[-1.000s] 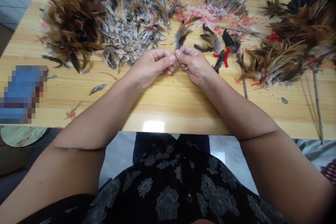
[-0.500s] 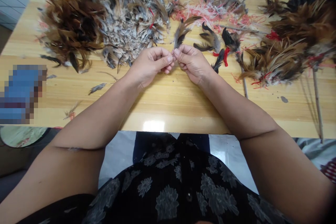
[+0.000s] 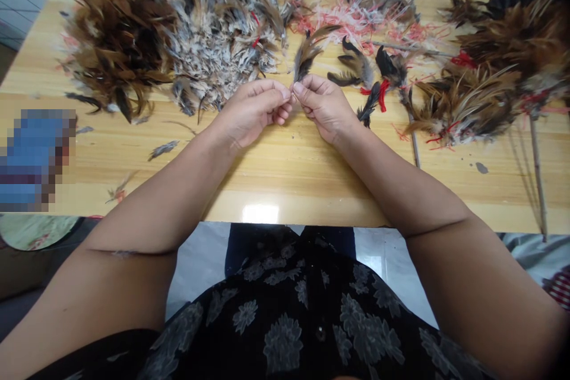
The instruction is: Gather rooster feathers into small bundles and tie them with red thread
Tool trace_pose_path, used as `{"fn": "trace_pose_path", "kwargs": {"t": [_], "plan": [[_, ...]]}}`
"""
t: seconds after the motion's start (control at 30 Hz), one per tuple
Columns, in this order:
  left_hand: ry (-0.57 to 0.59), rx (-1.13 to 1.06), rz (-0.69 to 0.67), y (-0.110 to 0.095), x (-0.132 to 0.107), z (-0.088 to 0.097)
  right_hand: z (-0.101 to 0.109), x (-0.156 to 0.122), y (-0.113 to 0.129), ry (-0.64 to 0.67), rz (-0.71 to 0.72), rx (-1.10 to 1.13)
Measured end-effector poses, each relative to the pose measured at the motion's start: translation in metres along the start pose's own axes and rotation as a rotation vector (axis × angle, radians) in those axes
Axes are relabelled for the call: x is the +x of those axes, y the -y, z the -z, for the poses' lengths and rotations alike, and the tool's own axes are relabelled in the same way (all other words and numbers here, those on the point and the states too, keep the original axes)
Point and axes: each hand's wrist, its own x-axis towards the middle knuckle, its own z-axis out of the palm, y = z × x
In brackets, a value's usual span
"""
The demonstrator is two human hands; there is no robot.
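Left hand (image 3: 252,111) and right hand (image 3: 325,108) pinch, thumbs to fingertips, at the base of a brown-and-black feather (image 3: 305,57) rising above the wooden desk (image 3: 289,181), between heaps of loose feathers (image 3: 222,38) and red-tied feather bunches (image 3: 465,110).

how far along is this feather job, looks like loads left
Roughly midway, it seems. Done: a brown feather heap and a speckled grey-white feather heap lie loose on the wooden table. In hand: the left hand and right hand pinch one small brown feather at its base. Left: feather bunches with red thread on the right, beside a thin stick, and loose dark feathers.
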Motion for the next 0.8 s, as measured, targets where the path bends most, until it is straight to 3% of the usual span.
{"fn": "trace_pose_path", "kwargs": {"t": [0.17,0.33,0.5,0.8], "plan": [[-0.024,0.007,-0.027,0.004,0.001,0.002,-0.003,0.002,-0.001,-0.054,0.002,-0.065],[0.018,0.0,-0.088,0.01,0.009,0.011,0.001,0.008,-0.01,-0.094,0.025,0.006],[-0.075,0.026,-0.217,0.018,0.021,0.022,0.005,0.013,-0.023,-0.102,0.047,0.059],[-0.134,0.196,-0.277,0.03,0.033,0.037,0.006,0.016,-0.025,-0.069,0.073,0.032]]}}
